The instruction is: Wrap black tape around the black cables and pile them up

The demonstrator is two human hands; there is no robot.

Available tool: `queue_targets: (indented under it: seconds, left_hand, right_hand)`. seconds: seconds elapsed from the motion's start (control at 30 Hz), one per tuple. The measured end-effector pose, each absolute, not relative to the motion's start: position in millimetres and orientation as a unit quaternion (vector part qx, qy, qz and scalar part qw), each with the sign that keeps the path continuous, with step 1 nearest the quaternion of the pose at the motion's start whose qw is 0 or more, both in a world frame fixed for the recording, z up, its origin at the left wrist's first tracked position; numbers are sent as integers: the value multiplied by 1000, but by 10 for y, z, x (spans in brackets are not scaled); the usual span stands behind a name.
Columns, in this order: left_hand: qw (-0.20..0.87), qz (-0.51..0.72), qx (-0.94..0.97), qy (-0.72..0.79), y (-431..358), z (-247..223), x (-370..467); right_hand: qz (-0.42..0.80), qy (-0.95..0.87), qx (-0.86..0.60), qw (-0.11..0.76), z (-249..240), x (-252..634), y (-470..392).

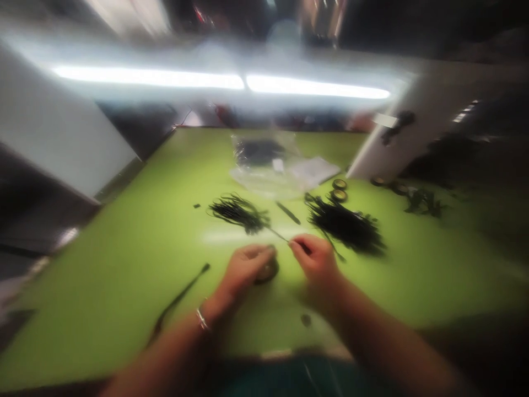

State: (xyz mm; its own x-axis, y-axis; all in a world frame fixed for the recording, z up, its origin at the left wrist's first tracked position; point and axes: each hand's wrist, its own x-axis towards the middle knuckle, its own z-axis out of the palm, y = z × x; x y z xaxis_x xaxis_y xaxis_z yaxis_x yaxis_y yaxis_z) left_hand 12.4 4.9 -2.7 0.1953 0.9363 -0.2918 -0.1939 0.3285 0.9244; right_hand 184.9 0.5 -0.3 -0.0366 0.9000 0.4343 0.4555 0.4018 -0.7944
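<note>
My left hand point(250, 262) is closed round a dark roll of tape point(268, 272), which shows below its thumb and fingers. To its right, my right hand point(314, 255) pinches the end of a thin dark cable point(278, 234). That cable runs up and left to a loose bundle of black cables point(237, 212) lying just beyond my hands. A second, thicker bundle of black cables point(347, 223) lies beside my right hand. Between the bundles rests a slim dark tool point(288, 212), its kind blurred.
Two tape rolls point(339, 190) lie behind the right bundle. Farther back are a clear plastic bag point(260, 154) with dark contents and a white paper point(316, 171). A single black cable point(179, 298) lies at left on the green table point(103, 292). White panels point(384, 143) flank the table.
</note>
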Motion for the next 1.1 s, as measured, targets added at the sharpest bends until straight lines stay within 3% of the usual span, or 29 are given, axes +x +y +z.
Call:
queue_targets:
  seconds: [0.6, 0.97, 1.1]
  left_hand:
    - [651, 435, 412, 466, 36, -70, 110]
    - [656, 388, 452, 464, 61, -17, 72]
    - [659, 393, 429, 476, 63, -42, 74]
  right_hand:
    - [312, -721, -493, 374, 32, 1808, -37]
    - [186, -761, -520, 338, 14, 1772, -87]
    - [279, -723, -510, 374, 11, 1819, -42]
